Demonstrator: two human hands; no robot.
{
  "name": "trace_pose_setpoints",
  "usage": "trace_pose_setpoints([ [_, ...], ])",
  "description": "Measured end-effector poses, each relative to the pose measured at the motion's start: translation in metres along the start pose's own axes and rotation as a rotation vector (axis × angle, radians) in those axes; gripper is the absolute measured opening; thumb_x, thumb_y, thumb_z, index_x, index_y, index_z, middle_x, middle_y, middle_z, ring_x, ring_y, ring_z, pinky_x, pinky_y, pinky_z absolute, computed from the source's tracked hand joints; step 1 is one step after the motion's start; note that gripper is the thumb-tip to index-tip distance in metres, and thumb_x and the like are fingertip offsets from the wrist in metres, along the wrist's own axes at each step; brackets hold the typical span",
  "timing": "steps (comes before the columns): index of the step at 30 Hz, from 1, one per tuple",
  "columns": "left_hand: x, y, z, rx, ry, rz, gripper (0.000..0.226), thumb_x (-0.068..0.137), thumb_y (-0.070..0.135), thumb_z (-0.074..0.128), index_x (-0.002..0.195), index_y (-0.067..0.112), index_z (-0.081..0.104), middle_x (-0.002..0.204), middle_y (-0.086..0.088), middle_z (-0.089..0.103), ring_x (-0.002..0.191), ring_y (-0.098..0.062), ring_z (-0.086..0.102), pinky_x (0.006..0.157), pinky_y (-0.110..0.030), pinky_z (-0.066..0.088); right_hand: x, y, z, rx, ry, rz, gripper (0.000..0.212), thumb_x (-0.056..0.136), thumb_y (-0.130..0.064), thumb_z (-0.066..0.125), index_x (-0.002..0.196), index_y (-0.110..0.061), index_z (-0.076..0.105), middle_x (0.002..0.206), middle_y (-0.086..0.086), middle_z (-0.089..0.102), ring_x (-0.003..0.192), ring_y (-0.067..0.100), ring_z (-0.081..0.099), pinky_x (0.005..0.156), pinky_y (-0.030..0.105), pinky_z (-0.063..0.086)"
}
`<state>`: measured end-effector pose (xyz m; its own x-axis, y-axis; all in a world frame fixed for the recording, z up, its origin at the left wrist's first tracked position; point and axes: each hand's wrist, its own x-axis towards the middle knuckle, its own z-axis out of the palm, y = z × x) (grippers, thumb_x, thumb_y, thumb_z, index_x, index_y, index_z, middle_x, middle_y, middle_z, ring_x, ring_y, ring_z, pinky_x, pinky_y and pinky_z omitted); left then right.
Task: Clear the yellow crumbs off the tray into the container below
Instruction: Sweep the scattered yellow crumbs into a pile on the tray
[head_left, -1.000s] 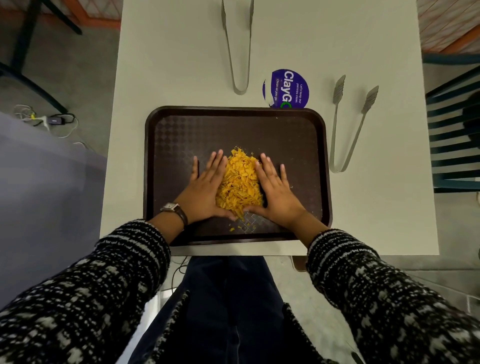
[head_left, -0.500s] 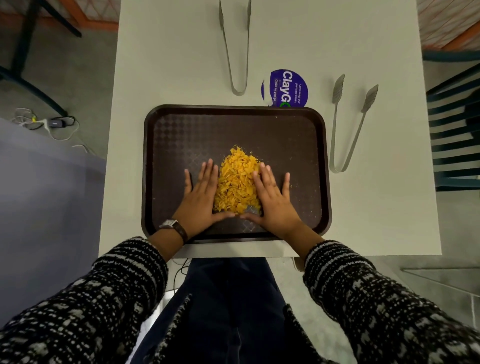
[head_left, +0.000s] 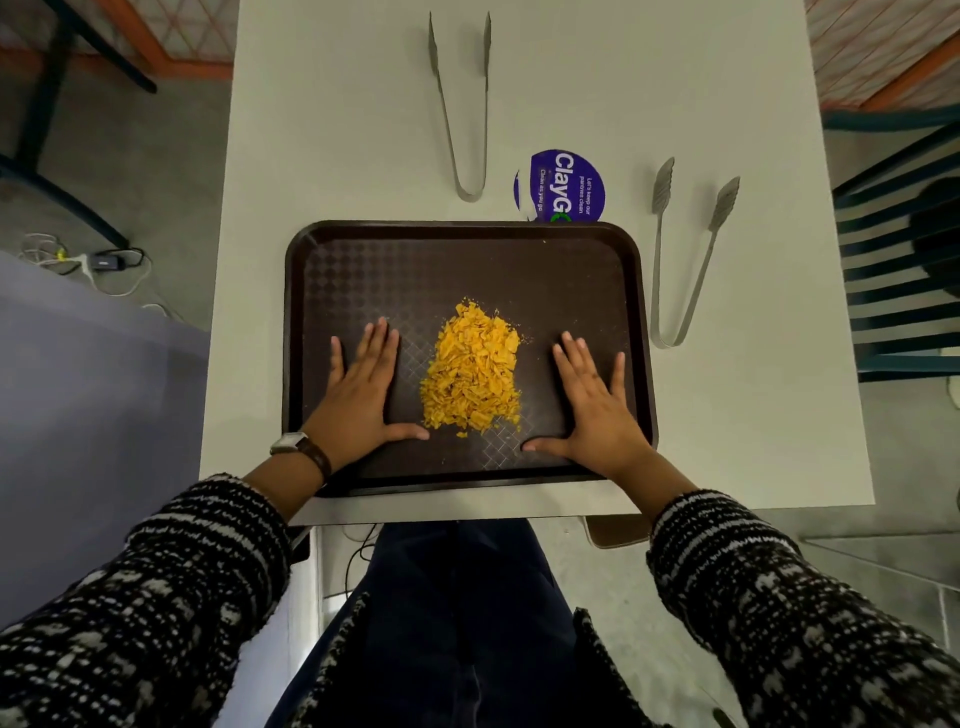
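A pile of yellow crumbs (head_left: 474, 373) lies heaped in the near middle of a dark brown tray (head_left: 415, 260) on a white table. My left hand (head_left: 361, 397) lies flat on the tray, palm down, left of the pile, its thumb tip almost at the crumbs. My right hand (head_left: 592, 402) lies flat on the tray to the right of the pile, apart from it. Both hands hold nothing and their fingers are spread. No container shows in this view.
Two metal tongs lie on the white table (head_left: 311, 130): one pair (head_left: 460, 104) beyond the tray, another (head_left: 685, 254) to its right. A round purple sticker (head_left: 563, 184) peeks out behind the tray's far edge. A dark slatted chair (head_left: 904, 260) stands at the right.
Both hands were pressed against the sides of the crumb pile, cupping it. They have slid outward, away from the pile, and now rest flat on the tray.
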<state>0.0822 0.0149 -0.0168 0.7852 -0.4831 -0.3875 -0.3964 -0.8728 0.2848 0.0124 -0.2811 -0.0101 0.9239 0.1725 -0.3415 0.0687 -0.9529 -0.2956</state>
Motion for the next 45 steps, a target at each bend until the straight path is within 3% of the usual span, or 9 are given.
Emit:
trace_pose_setpoints([
  [9, 0.014, 0.02, 0.0, -0.148, 0.081, 0.049, 0.121, 0.059, 0.084, 0.031, 0.146, 0.009, -0.009, 0.154, -0.007, -0.018, 0.14, -0.015, -0.021, 0.112, -0.039, -0.022, 0.024, -0.043, 0.01, 0.225, 0.166, 0.077, 0.106, 0.075, -0.067, 0.052, 0.15, -0.012, 0.002, 0.159, 0.003, -0.005, 0.144, 0.012, -0.014, 0.113, 0.04, -0.022],
  [14, 0.003, 0.053, 0.002, -0.533, 0.205, -0.085, 0.072, 0.094, 0.048, 0.03, 0.147, 0.012, -0.003, 0.156, -0.003, -0.012, 0.142, -0.012, -0.014, 0.116, -0.031, -0.01, 0.019, -0.077, 0.016, 0.74, 0.304, 0.284, 0.069, 0.096, -0.041, 0.042, 0.15, -0.013, 0.01, 0.16, 0.001, 0.004, 0.146, 0.01, -0.005, 0.12, 0.036, -0.005],
  [21, 0.034, 0.094, 0.017, -0.528, 0.292, -0.211, 0.068, 0.092, 0.044, 0.014, 0.147, 0.007, -0.001, 0.155, -0.008, -0.008, 0.14, -0.012, -0.015, 0.115, -0.039, -0.015, 0.051, -0.113, 0.023, 0.909, 0.378, 0.304, 0.096, 0.079, -0.078, 0.015, 0.149, -0.013, 0.009, 0.156, -0.004, 0.011, 0.145, 0.009, -0.002, 0.106, 0.007, -0.021],
  [26, 0.039, 0.099, 0.019, -0.47, 0.267, -0.18, 0.077, 0.084, 0.051, 0.006, 0.146, 0.006, 0.002, 0.156, -0.009, -0.001, 0.144, -0.018, -0.006, 0.117, -0.041, -0.01, 0.058, -0.122, 0.026, 1.014, 0.39, 0.325, 0.087, 0.083, -0.069, 0.024, 0.149, -0.014, 0.012, 0.155, -0.007, 0.012, 0.145, 0.006, 0.002, 0.112, 0.01, -0.015],
  [29, 0.042, 0.099, 0.019, -0.554, 0.284, -0.122, 0.079, 0.082, 0.052, 0.006, 0.147, 0.008, 0.007, 0.157, -0.008, 0.005, 0.143, -0.014, 0.0, 0.12, -0.041, -0.003, 0.058, -0.127, 0.025, 1.201, 0.38, 0.349, 0.081, 0.083, -0.067, 0.029, 0.148, -0.02, 0.019, 0.156, -0.007, 0.019, 0.145, 0.008, 0.013, 0.122, 0.035, 0.004],
  [35, 0.041, 0.113, 0.008, -1.129, 0.403, -0.239, 0.047, 0.099, 0.023, 0.034, 0.145, 0.016, 0.025, 0.153, -0.005, 0.026, 0.139, -0.009, 0.023, 0.116, -0.032, 0.025, 0.056, -0.127, 0.008, 1.705, 0.38, 0.465, 0.064, 0.086, -0.053, 0.044, 0.14, -0.018, 0.043, 0.143, 0.001, 0.048, 0.131, 0.009, 0.045, 0.113, 0.034, 0.034],
  [38, 0.04, 0.12, -0.006, -1.393, 0.493, -0.348, 0.038, 0.096, 0.023, 0.041, 0.132, 0.017, 0.048, 0.139, -0.003, 0.049, 0.127, -0.011, 0.047, 0.107, -0.032, 0.039, 0.057, -0.125, -0.001, 1.994, 0.381, 0.554, 0.048, 0.092, -0.036, 0.047, 0.131, -0.009, 0.053, 0.131, 0.009, 0.058, 0.122, 0.018, 0.054, 0.112, 0.039, 0.035],
  [42, 0.04, 0.125, -0.037, -2.05, 0.475, -0.591, 0.022, 0.09, 0.015, 0.051, 0.103, 0.007, 0.067, 0.09, 0.0, 0.073, 0.084, -0.01, 0.069, 0.067, -0.021, 0.055, 0.058, -0.127, -0.012, 2.474, 0.396, 0.554, 0.037, 0.095, -0.034, 0.045, 0.11, -0.006, 0.065, 0.121, 0.017, 0.063, 0.12, 0.029, 0.054, 0.111, 0.041, 0.034],
  [45, 0.042, 0.122, -0.052, -2.346, 0.394, -0.604, 0.023, 0.094, 0.018, 0.043, 0.094, 0.009, 0.064, 0.088, -0.004, 0.07, 0.085, -0.019, 0.066, 0.071, -0.031, 0.057, 0.062, -0.133, -0.019, 2.563, 0.433, 0.49, 0.061, 0.083, -0.039, 0.061, 0.133, -0.006, 0.05, 0.14, 0.022, 0.047, 0.132, 0.035, 0.043, 0.115, 0.048, 0.027],
])
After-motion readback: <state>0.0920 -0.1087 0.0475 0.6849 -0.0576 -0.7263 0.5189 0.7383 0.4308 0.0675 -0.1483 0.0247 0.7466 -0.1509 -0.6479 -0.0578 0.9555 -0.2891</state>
